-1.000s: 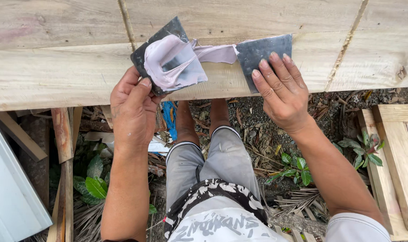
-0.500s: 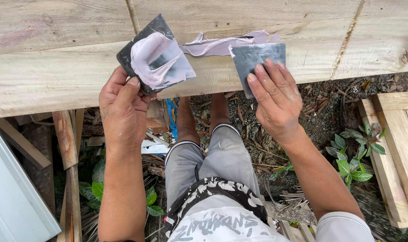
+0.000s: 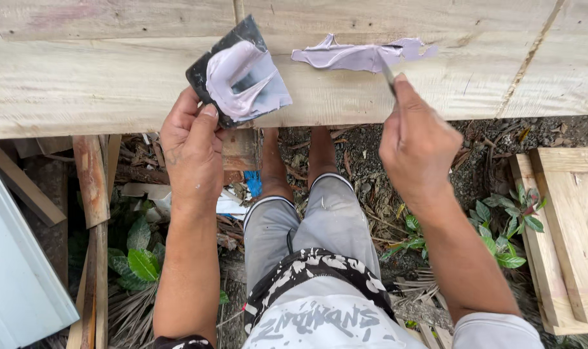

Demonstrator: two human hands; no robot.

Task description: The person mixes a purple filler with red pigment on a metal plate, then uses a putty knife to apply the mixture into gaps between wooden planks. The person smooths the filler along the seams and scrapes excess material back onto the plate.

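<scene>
My left hand (image 3: 192, 145) holds a dark square scraper plate (image 3: 232, 48) loaded with a lump of pale lilac putty (image 3: 244, 79), tilted over the front edge of a pale wooden plank (image 3: 80, 84). My right hand (image 3: 416, 139) grips a thin metal putty blade (image 3: 388, 72), seen edge-on, its tip touching a smear of the same lilac putty (image 3: 362, 55) spread along the plank. The blade's face is hidden by its angle and my fingers.
Below the plank are my legs in grey shorts (image 3: 313, 226), bare dirt with dry leaves, green plants (image 3: 501, 226), scrap timber strips (image 3: 90, 181) at left, a grey-blue sheet (image 3: 16, 265) at far left and a wooden frame (image 3: 572, 226) at right.
My right hand turned the blade from lying flat to edge-on and drew right along the plank, leaving a longer putty smear. My left hand kept the loaded plate in roughly the same place.
</scene>
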